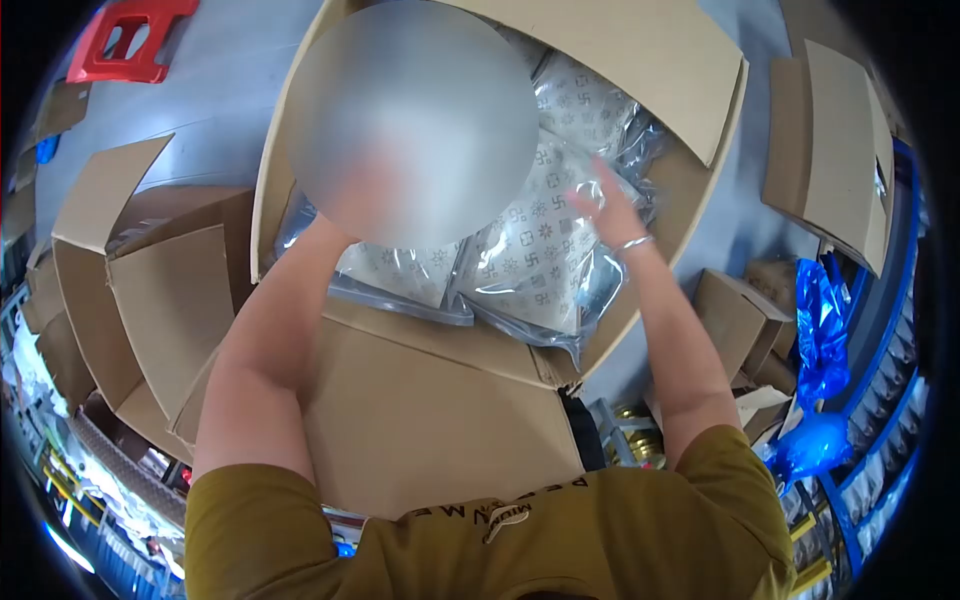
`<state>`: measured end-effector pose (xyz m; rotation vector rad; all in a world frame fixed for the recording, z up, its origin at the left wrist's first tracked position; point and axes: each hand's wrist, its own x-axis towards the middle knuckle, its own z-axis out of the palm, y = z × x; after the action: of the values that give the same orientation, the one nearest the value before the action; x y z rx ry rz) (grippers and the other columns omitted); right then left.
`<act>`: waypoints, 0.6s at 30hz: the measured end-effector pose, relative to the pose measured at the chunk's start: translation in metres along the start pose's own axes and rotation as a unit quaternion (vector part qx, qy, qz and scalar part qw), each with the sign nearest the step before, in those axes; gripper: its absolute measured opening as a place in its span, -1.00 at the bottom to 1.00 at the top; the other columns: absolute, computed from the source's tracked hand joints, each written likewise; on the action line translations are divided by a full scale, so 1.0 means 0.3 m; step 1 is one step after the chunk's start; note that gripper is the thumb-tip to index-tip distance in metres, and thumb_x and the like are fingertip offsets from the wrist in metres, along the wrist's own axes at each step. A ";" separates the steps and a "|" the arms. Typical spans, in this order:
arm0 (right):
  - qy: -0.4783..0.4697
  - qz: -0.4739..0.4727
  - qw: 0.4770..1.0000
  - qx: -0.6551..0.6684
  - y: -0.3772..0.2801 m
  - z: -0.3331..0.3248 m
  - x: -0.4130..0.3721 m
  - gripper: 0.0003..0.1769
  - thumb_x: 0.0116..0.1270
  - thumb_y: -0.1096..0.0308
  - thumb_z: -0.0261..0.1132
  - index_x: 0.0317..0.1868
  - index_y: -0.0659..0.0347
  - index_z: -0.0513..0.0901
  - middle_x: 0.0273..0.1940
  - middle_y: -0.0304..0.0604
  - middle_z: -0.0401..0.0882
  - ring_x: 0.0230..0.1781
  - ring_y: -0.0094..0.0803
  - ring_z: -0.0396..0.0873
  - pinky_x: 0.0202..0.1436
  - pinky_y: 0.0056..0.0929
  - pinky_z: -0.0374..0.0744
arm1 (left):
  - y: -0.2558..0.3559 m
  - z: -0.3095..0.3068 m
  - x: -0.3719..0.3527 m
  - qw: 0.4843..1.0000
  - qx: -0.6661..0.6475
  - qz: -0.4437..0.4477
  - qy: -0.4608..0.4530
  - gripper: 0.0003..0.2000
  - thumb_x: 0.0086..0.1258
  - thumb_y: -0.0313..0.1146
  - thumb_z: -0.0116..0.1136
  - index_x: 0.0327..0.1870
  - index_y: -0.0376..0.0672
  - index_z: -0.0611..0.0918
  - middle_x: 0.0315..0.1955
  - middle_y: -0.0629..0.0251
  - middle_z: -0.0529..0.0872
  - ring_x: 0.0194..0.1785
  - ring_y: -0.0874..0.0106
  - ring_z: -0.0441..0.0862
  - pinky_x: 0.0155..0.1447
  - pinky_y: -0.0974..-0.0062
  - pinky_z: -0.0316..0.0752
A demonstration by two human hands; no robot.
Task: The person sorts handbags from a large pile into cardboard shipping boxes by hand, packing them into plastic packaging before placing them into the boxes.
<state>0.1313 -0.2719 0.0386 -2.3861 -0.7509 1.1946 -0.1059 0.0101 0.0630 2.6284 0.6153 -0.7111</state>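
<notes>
A large open cardboard box (690, 195) stands in front of me. Clear plastic bags with patterned contents, printed with small grey motifs, fill it. My right hand (608, 208) is over the right side of one plastic bag (535, 255), fingers apart, a thin band around its wrist. My left hand (375, 190) reaches to the left part of the box, its fingers hidden by a round blurred patch that also covers much of the bags. Below that patch lies another plastic bag (400, 268), close to the box's near side.
Another open cardboard box (165, 290) stands at the left, and a red plastic stool (130, 40) at the upper left. To the right are more cardboard boxes (840, 150), blue plastic wrapping (822, 330) and a blue rack (880, 370) with several bagged items.
</notes>
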 end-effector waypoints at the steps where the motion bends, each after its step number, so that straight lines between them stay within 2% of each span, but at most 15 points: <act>1: 0.064 -0.012 0.968 0.242 0.025 -0.028 0.057 -0.08 0.19 -0.01 0.23 0.39 0.00 -0.12 0.21 0.18 0.24 0.25 0.13 0.17 0.11 0.08 0.33 | 0.011 -0.024 -0.001 1.000 0.013 -0.004 -0.005 -0.34 0.16 0.17 0.00 0.32 0.42 0.11 0.38 0.53 -0.06 0.44 0.27 -0.19 0.28 -0.30 -0.16; 2: 0.102 0.047 0.876 0.470 -0.095 -0.098 0.069 -0.18 0.23 0.02 0.20 0.35 0.08 -0.03 0.16 0.14 0.29 0.17 0.06 0.27 0.06 0.02 0.39 | 0.024 -0.038 -0.003 1.000 0.026 -0.008 -0.012 -0.33 0.16 0.16 0.03 0.32 0.41 0.11 0.38 0.51 -0.06 0.44 0.26 -0.19 0.29 -0.27 -0.16; 3: 0.129 0.105 0.726 0.667 -0.213 -0.181 0.073 -0.27 0.27 0.05 0.17 0.32 0.16 0.07 0.12 0.10 0.34 0.10 0.00 0.36 0.01 -0.03 0.46 | 0.046 -0.044 -0.009 1.000 0.026 -0.012 -0.009 -0.33 0.16 0.16 0.03 0.32 0.41 0.11 0.38 0.51 -0.06 0.44 0.26 -0.19 0.29 -0.27 -0.16; 4: 0.125 0.100 0.727 0.667 -0.243 -0.221 0.093 -0.27 0.27 0.05 0.17 0.32 0.16 0.07 0.12 0.10 0.34 0.10 0.00 0.36 0.01 -0.03 0.46 | 0.078 -0.049 -0.016 0.998 0.055 0.020 0.026 -0.33 0.16 0.13 0.05 0.32 0.37 0.12 0.38 0.47 -0.04 0.44 0.26 -0.18 0.30 -0.25 -0.16; 6: 0.162 0.074 0.577 0.797 -0.286 -0.283 0.129 -0.27 0.27 0.09 0.17 0.32 0.19 0.05 0.12 0.00 0.33 0.02 -0.15 0.40 0.03 -0.05 0.45 | 0.151 -0.062 -0.028 0.985 0.118 0.086 0.094 -0.33 0.16 0.07 0.09 0.32 0.29 0.15 0.37 0.40 0.00 0.44 0.24 -0.16 0.32 -0.20 -0.17; 8: 0.131 -0.155 0.622 0.756 -0.338 -0.382 0.094 -0.57 0.31 0.16 0.14 0.01 0.29 0.27 -0.14 -0.01 0.42 -0.11 -0.07 0.45 0.02 -0.04 0.47 | 0.242 -0.074 -0.056 0.972 0.027 0.221 0.070 -0.35 0.13 -0.01 0.15 0.29 0.19 0.25 0.35 0.32 0.08 0.43 0.23 -0.14 0.35 -0.15 -0.22; 9: 0.171 -0.201 0.636 0.725 -0.416 -0.447 0.071 -0.59 0.31 0.21 0.14 0.03 0.26 0.27 -0.15 -0.03 0.42 -0.12 -0.06 0.46 0.02 -0.04 0.47 | 0.279 -0.065 -0.068 0.973 0.030 0.219 0.068 -0.35 0.13 -0.01 0.15 0.29 0.19 0.25 0.35 0.32 0.08 0.43 0.23 -0.14 0.35 -0.15 -0.22; 10: 0.211 -0.247 0.647 0.690 -0.489 -0.514 0.046 -0.60 0.31 0.26 0.14 0.06 0.24 0.26 -0.17 -0.05 0.42 -0.13 -0.06 0.47 0.01 -0.05 0.48 | 0.314 -0.046 -0.075 0.960 0.061 0.273 0.011 -0.38 0.12 -0.01 0.16 0.26 0.16 0.30 0.34 0.33 0.10 0.43 0.24 -0.14 0.35 -0.14 -0.24; 11: 0.223 -0.246 0.677 0.657 -0.497 -0.596 0.067 -0.48 0.27 0.26 0.19 0.15 0.23 0.21 -0.16 -0.06 0.40 -0.12 -0.10 0.46 -0.02 -0.11 0.49 | 0.337 -0.028 -0.086 0.940 0.091 0.327 -0.045 -0.40 0.10 -0.02 0.17 0.23 0.13 0.36 0.33 0.34 0.13 0.43 0.25 -0.14 0.36 -0.13 -0.27; 12: 0.235 -0.248 0.706 0.621 -0.490 -0.679 0.113 -0.36 0.23 0.26 0.24 0.24 0.21 0.16 -0.15 -0.07 0.39 -0.10 -0.15 0.45 -0.04 -0.18 0.51 | 0.348 -0.005 -0.098 0.940 0.092 0.327 -0.041 -0.40 0.10 -0.02 0.17 0.23 0.13 0.36 0.33 0.34 0.13 0.43 0.25 -0.14 0.36 -0.13 -0.27; 13: 0.234 -0.254 0.707 0.617 -0.491 -0.735 0.151 -0.36 0.23 0.26 0.24 0.24 0.21 0.16 -0.15 -0.07 0.39 -0.10 -0.15 0.45 -0.04 -0.18 0.51 | 0.351 0.026 -0.109 0.934 0.135 0.326 -0.053 -0.40 0.09 -0.01 0.17 0.22 0.12 0.37 0.32 0.34 0.14 0.43 0.25 -0.14 0.36 -0.12 -0.28; 15: 0.331 -0.194 0.776 0.501 -0.501 -0.814 0.190 -0.05 0.21 0.10 0.22 0.39 0.06 -0.26 0.14 0.10 0.35 0.00 0.13 0.37 -0.02 -0.09 0.44 | 0.358 0.056 -0.136 0.919 0.218 0.319 -0.079 -0.41 0.07 0.00 0.19 0.19 0.09 0.41 0.32 0.34 0.15 0.43 0.25 -0.14 0.37 -0.10 -0.30; 16: 0.329 -0.199 0.776 0.500 -0.497 -0.841 0.185 -0.05 0.21 0.10 0.22 0.39 0.06 -0.26 0.14 0.10 0.35 0.00 0.13 0.37 -0.02 -0.09 0.44 | 0.362 0.057 -0.149 0.920 0.218 0.316 -0.075 -0.41 0.07 0.00 0.19 0.19 0.09 0.41 0.32 0.34 0.15 0.43 0.25 -0.14 0.37 -0.10 -0.30; 18: 0.376 -0.142 0.809 0.429 -0.484 -0.877 0.150 -0.22 0.21 0.19 0.20 0.34 0.12 -0.03 0.05 0.08 0.43 -0.12 0.07 0.41 -0.06 -0.15 0.46 | 0.377 0.033 -0.182 0.909 0.226 0.328 -0.122 -0.41 0.09 0.01 0.17 0.19 0.07 0.41 0.31 0.32 0.18 0.42 0.23 -0.10 0.36 -0.11 -0.25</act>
<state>0.3252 -0.1522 0.2396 -1.6386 -0.1902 0.2529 -0.0971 -0.1069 0.1088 2.7988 -0.5594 -1.0093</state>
